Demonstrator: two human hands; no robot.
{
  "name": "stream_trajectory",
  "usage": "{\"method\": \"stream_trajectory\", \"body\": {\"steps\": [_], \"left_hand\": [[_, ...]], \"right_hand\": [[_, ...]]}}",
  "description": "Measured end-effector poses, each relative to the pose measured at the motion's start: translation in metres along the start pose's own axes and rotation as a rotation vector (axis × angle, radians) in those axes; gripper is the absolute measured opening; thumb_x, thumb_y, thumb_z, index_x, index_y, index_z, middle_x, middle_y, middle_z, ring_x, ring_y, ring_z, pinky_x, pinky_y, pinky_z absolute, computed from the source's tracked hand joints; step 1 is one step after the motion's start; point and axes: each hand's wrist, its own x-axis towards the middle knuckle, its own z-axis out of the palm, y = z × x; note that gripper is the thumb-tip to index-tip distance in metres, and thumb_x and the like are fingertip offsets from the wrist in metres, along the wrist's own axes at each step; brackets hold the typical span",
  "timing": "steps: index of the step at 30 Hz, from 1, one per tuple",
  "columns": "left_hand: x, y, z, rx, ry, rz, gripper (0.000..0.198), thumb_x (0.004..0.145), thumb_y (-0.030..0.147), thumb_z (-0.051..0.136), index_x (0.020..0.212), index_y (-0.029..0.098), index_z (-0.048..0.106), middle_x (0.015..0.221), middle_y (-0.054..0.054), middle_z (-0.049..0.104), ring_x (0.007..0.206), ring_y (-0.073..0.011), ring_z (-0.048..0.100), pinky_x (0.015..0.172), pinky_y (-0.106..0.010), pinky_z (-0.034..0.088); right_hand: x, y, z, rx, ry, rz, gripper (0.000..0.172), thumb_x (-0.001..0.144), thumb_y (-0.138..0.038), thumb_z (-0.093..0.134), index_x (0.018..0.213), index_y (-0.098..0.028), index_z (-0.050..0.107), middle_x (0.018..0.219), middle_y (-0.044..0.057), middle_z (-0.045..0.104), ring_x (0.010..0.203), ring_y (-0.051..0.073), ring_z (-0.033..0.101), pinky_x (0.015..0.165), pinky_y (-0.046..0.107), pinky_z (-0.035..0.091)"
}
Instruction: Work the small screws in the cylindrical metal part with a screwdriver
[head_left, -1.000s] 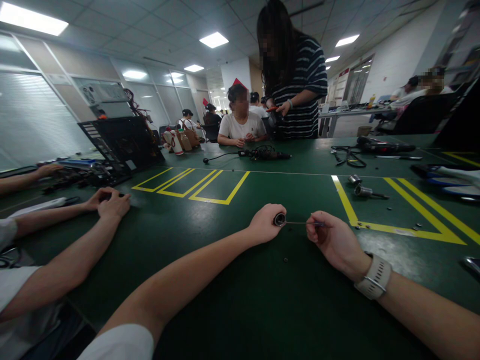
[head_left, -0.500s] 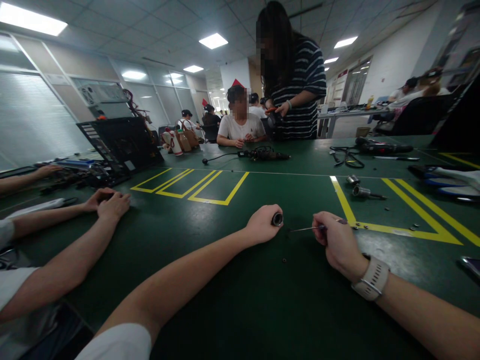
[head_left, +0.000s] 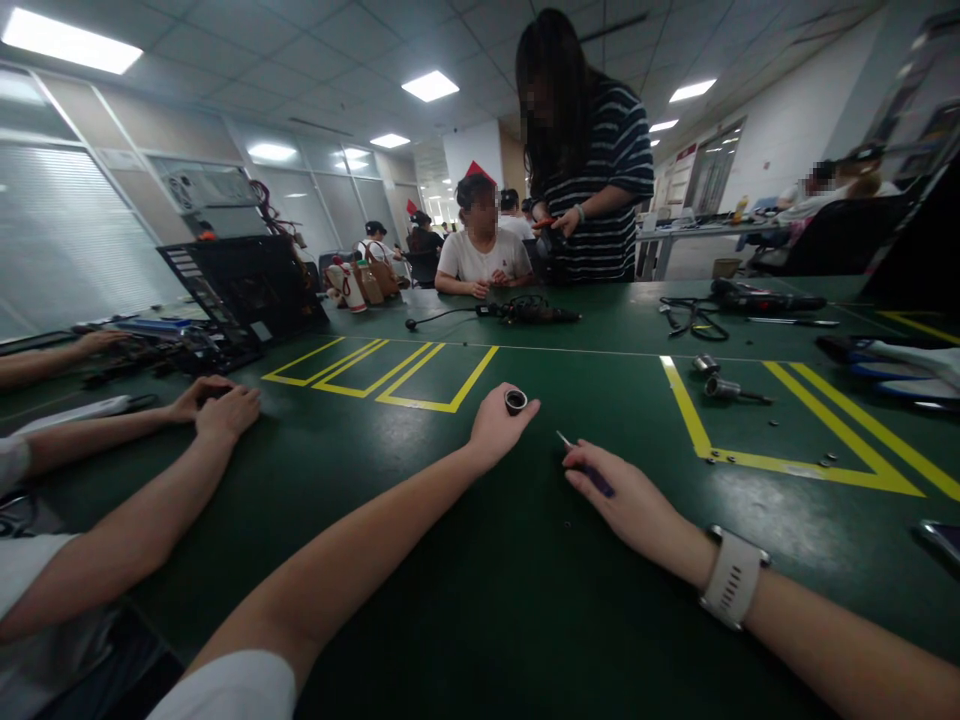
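- over the desk (head_left: 457, 590), the person's left hand (head_left: 495, 432) is closed around a tube (head_left: 516, 402), its open mouth tipped toward the camera.
- to the right of the tube, the right hand (head_left: 634, 507) grips a screwdriver (head_left: 598, 481) by its purple handle; the tip stands apart from the tube.
- the work seems under way: small nuts (head_left: 829, 458) lie loose near the tape (head_left: 799, 470), and two fittings (head_left: 722, 387) sit apart from the tube; the tube's inside is too dark to tell what is left.
- the tube's rim is round, shiny metal; the screwdriver's shaft is slim and bright.
- the fittings are rounded metal, one with a narrow stem; the desk is green, smooth, faintly glossy.
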Motion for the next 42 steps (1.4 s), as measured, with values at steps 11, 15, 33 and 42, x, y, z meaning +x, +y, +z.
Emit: {"method": "stream_trajectory", "body": {"steps": [11, 15, 33, 42], "left_hand": [[-0.002, 0.013, -0.010, -0.262, 0.016, -0.235, 0.026, 0.069, 0.036, 0.067, 0.077, 0.016, 0.053, 0.069, 0.002, 0.053, 0.060, -0.0096, 0.048, 0.052, -0.022, 0.036], [-0.018, 0.036, -0.023, -0.703, -0.121, -0.534, 0.021, 0.070, 0.015, 0.065, 0.086, 0.014, 0.051, 0.064, 0.003, 0.050, 0.050, -0.0060, 0.046, 0.044, -0.017, 0.033], [-0.103, 0.104, -0.053, -1.111, -0.392, -0.695, 0.035, 0.072, 0.000, 0.060, 0.105, 0.013, 0.061, 0.102, -0.009, 0.063, 0.090, -0.0166, 0.063, 0.089, -0.033, 0.050], [-0.109, 0.100, -0.051, -1.082, -0.466, -0.715, 0.031, 0.074, 0.005, 0.059, 0.103, 0.014, 0.062, 0.103, -0.008, 0.064, 0.094, -0.0176, 0.062, 0.087, -0.034, 0.050]], "right_hand": [[-0.041, -0.057, 0.016, -0.834, -0.318, -0.518, 0.024, 0.079, -0.002, 0.049, 0.097, -0.009, 0.063, 0.107, 0.021, 0.066, 0.098, 0.031, 0.063, 0.071, 0.038, 0.056], [-0.066, -0.059, 0.013, -0.895, -0.199, -0.629, 0.020, 0.076, -0.006, 0.052, 0.091, -0.011, 0.066, 0.100, 0.018, 0.069, 0.091, 0.029, 0.066, 0.067, 0.036, 0.058], [-0.091, -0.030, -0.050, 0.403, 0.157, 0.339, 0.032, 0.073, -0.050, 0.062, 0.063, -0.020, 0.068, 0.060, 0.006, 0.065, 0.052, 0.016, 0.059, 0.042, 0.024, 0.049], [-0.080, -0.040, -0.039, 0.353, 0.031, 0.363, 0.034, 0.070, -0.055, 0.060, 0.065, -0.022, 0.069, 0.057, 0.006, 0.067, 0.049, 0.018, 0.061, 0.043, 0.026, 0.051]]}}
